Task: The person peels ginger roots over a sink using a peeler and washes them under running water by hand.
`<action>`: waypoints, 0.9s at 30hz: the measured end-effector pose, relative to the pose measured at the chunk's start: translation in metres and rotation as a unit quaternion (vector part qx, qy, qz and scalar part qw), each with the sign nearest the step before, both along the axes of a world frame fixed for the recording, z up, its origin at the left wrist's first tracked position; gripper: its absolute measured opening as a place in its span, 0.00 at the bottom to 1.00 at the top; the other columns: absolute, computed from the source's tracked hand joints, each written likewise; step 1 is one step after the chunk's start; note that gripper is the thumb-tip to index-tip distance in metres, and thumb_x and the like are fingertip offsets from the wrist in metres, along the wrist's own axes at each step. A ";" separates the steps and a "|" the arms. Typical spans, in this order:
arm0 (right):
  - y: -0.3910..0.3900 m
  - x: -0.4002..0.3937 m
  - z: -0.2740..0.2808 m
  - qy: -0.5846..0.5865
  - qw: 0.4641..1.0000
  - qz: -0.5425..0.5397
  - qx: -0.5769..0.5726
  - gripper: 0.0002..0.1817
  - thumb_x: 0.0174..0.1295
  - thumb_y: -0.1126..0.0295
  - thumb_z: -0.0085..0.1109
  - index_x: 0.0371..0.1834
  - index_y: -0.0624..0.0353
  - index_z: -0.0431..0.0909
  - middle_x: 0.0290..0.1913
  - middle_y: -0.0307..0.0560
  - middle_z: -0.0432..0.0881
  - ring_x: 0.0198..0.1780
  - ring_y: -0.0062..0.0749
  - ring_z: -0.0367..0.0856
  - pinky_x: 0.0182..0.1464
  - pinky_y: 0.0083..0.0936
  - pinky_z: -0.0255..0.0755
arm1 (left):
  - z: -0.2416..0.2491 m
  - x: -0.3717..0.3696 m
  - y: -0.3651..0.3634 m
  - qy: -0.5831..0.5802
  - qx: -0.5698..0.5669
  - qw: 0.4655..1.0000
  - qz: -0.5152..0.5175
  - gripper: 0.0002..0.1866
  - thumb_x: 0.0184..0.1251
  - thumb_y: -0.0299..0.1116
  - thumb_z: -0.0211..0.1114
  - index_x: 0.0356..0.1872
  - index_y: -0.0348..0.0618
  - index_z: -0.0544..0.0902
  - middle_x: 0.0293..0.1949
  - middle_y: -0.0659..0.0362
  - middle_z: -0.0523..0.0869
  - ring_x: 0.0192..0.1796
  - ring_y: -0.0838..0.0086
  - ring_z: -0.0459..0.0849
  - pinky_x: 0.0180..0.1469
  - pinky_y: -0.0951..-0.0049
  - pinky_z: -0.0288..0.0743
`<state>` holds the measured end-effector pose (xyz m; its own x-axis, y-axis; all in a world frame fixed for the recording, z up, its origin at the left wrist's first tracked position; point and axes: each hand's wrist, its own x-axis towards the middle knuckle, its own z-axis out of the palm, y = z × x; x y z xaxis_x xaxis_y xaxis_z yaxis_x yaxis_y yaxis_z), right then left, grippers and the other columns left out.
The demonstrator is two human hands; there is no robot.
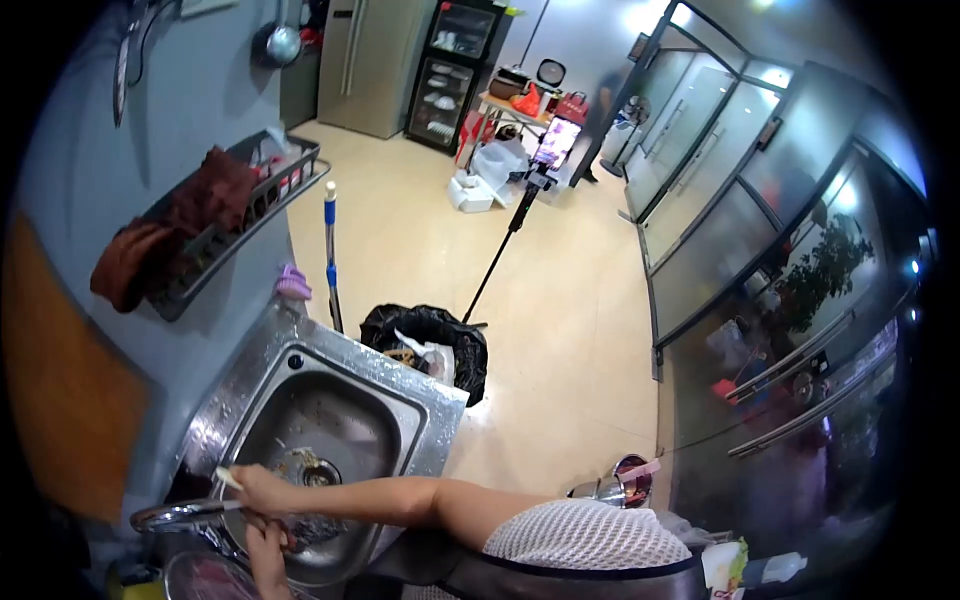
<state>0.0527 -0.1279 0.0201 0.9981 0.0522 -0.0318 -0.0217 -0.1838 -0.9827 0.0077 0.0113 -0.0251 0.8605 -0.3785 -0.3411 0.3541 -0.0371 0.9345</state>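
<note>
Steel sink (395, 385), perhaps wet; tiled floor (560, 330).

Kitchen corner and hall beyond: surrounding items.
A wire wall rack (268, 190) is mounted on the grey wall, with dark red cloths (165, 235) draped over it. A ladle (283, 42) is hung higher up. A mop handle (330, 255) is stood upright beside a bin lined with a black bag (430, 345). A phone on a tripod (545, 160) is set on the tiled floor. A refrigerator (370, 65) and a glass-fronted cabinet (450, 70) are placed at the far wall. Glass partitions (720, 190) are ranged along one side.
</note>
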 end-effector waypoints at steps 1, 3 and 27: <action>0.004 0.005 -0.010 -0.039 0.999 0.016 -0.025 0.07 0.50 0.74 0.51 0.30 0.67 0.72 0.27 0.62 0.77 0.32 0.54 0.77 0.36 0.38 0.69 | -0.007 -0.001 0.002 -0.030 0.005 0.999 -0.011 0.13 0.67 0.37 0.50 0.46 0.42 0.69 0.24 0.64 0.70 0.19 0.83 0.67 0.19 0.83 0.60; 0.010 0.006 -0.022 -0.085 0.993 0.064 -0.045 0.06 0.50 0.75 0.51 0.30 0.67 0.72 0.27 0.62 0.77 0.32 0.53 0.77 0.35 0.38 0.68 | -0.032 0.006 0.022 -0.033 0.000 0.999 -0.005 0.12 0.66 0.36 0.50 0.47 0.43 0.69 0.23 0.65 0.70 0.17 0.83 0.66 0.17 0.84 0.58; 0.003 -0.008 -0.016 -0.158 0.970 0.182 -0.017 0.11 0.43 0.66 0.56 0.25 0.63 0.73 0.25 0.57 0.76 0.31 0.51 0.76 0.34 0.38 0.68 | 0.000 0.010 0.010 -0.037 0.053 0.997 0.036 0.12 0.66 0.36 0.49 0.49 0.49 0.67 0.18 0.68 0.67 0.14 0.86 0.63 0.14 0.86 0.54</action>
